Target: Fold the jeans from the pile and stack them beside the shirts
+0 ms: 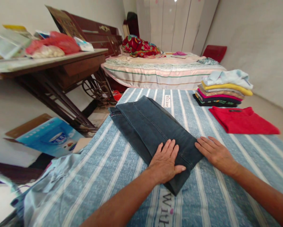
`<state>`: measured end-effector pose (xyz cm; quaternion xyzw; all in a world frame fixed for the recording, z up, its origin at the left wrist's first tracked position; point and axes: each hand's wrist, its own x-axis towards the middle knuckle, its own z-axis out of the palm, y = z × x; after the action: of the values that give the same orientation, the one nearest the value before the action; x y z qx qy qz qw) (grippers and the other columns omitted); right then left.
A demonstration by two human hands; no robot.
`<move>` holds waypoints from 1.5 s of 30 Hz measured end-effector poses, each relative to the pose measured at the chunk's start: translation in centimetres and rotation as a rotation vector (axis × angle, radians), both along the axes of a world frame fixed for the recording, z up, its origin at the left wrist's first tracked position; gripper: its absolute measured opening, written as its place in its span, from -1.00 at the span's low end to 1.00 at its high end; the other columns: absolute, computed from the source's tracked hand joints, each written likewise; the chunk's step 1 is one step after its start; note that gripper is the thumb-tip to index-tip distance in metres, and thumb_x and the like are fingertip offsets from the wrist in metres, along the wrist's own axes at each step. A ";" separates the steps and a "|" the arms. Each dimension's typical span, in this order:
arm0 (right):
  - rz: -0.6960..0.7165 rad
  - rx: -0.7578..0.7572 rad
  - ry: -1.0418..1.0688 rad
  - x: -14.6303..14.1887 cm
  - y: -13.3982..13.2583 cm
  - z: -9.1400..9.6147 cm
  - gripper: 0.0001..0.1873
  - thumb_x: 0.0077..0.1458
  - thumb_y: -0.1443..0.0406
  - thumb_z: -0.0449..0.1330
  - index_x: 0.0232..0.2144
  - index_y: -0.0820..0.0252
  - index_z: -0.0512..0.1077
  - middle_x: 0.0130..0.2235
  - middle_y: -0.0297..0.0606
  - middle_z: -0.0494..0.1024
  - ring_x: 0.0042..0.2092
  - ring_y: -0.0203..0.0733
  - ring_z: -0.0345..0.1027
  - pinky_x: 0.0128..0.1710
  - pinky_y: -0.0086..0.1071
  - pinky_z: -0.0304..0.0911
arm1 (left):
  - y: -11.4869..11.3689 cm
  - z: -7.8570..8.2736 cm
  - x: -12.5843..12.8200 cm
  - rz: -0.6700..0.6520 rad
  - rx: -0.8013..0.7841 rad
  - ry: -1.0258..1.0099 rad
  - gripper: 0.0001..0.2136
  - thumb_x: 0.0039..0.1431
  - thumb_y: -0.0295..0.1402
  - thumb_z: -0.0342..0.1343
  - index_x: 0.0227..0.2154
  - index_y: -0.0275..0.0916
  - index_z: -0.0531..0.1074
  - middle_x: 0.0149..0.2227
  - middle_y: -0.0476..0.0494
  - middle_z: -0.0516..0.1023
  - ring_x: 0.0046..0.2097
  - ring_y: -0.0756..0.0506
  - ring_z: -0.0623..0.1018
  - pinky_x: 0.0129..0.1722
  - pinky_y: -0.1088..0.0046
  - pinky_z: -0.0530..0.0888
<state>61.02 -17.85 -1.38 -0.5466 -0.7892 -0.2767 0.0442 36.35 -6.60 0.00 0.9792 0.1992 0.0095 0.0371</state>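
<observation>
A pair of dark blue jeans [151, 126] lies folded lengthwise on a blue-and-white striped bed sheet [226, 176]. My left hand [165, 160] rests flat on the near end of the jeans, fingers stretched out. My right hand [214, 153] lies flat on the sheet, its fingertips touching the jeans' right edge. Neither hand holds anything.
A folded red shirt [243, 121] and a stack of folded clothes [223, 88] sit at the far right of the bed. A light blue garment [54, 179] lies at the near left. A wooden sewing table [61, 69] stands left; a second bed [160, 69] is behind.
</observation>
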 end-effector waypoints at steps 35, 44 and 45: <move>0.212 0.089 0.371 -14.2 -3.1 -0.5 -0.79 0.16 0.39 -0.04 -0.26 0.22 0.40 0.03 0.08 0.36 0.18 0.09 0.08 0.00 0.05 0.22 | 0.0 -0.1 -0.4 -0.027 -0.076 -0.002 -0.40 0.19 -0.21 -0.21 0.25 -0.36 -0.15 0.33 -0.29 -0.24 0.32 -0.21 -0.26 0.23 0.10 -0.13; 0.227 0.030 0.321 -13.5 -3.5 0.2 -0.64 0.08 0.46 -0.03 -0.09 0.20 0.37 0.10 0.05 0.30 0.21 0.08 0.02 0.02 -0.01 0.21 | 0.0 0.5 -0.4 -0.004 -0.203 -0.056 -0.40 0.20 -0.20 -0.17 0.24 -0.35 -0.11 0.33 -0.28 -0.19 0.32 -0.19 -0.23 0.25 0.07 -0.15; 0.227 0.017 0.299 -12.9 -3.6 0.3 -0.58 0.05 0.51 -0.06 -0.05 0.22 0.36 0.12 0.04 0.27 0.22 0.07 0.00 0.03 -0.03 0.20 | 0.1 0.6 -0.5 0.006 -0.249 -0.071 -0.40 0.21 -0.17 -0.18 0.25 -0.33 -0.11 0.32 -0.27 -0.17 0.32 -0.18 -0.21 0.25 0.08 -0.13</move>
<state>48.11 -21.45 -1.12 -0.4889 -0.8278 -0.1922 0.1968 35.89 -6.47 0.65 0.9654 0.2004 0.0193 0.1656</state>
